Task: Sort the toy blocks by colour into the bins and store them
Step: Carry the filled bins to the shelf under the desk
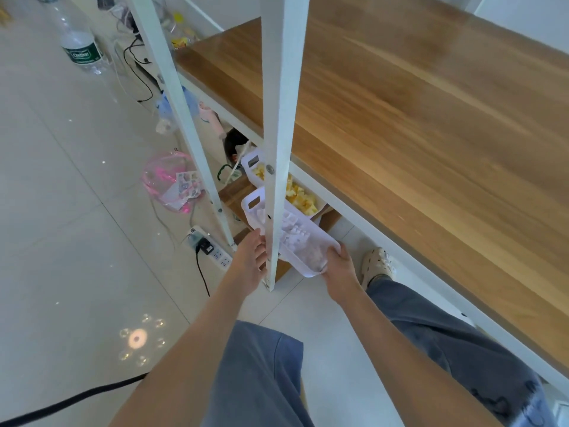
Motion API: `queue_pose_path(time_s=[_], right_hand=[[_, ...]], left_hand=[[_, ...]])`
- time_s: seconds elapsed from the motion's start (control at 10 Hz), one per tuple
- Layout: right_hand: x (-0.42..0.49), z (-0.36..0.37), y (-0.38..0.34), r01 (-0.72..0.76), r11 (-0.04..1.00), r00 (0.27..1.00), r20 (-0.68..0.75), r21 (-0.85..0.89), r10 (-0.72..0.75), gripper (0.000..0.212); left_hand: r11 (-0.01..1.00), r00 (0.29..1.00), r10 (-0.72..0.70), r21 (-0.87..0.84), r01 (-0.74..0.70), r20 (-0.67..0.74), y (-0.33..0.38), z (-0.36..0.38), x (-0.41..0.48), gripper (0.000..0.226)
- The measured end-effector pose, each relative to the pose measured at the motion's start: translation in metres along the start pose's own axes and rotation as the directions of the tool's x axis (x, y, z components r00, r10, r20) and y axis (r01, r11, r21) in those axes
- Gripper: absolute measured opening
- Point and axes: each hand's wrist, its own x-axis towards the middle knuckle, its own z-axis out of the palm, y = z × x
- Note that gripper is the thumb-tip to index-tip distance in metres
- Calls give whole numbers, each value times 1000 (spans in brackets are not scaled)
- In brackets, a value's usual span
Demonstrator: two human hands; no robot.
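Now right grip [338, 269] curls round the white bin [303, 269]; left grip [251, 257] touches its side, closure unclear.

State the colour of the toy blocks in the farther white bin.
Yellow; the head view shows the toy blocks in that white plastic bin.

A white near bin [304, 271] holds white blocks [294, 234]; the far bin [251, 167], also white, holds yellow blocks [303, 198]. The shelf board [431, 134] shows warm brown wood grain with paler streaks, behind a white frame post [281, 103]; the floor [61, 211] is pale grey tile. The trousers [255, 380] are slate grey-blue; the shoe [377, 261] beige; the bag [166, 177] clear pink; the bottle label [83, 55] green; the cable [201, 272] black.
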Motion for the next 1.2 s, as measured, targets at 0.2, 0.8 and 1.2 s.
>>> queue_pose_path(time_s=[0.2,0.8,1.2], right_hand=[[-11,8,-22,-108,994,974,202,20,102,25],[26,40,-43,-8,904,948,283,-427,143,42],[44,49,-47,-110,902,981,98,-417,165,36]], left_hand=[[1000,998,-4,12,3,59,-1,-11,9,22],[987,999,13,-160,-7,36,26,-26,42,50],[995,986,-15,-92,30,166,38,-24,65,52]])
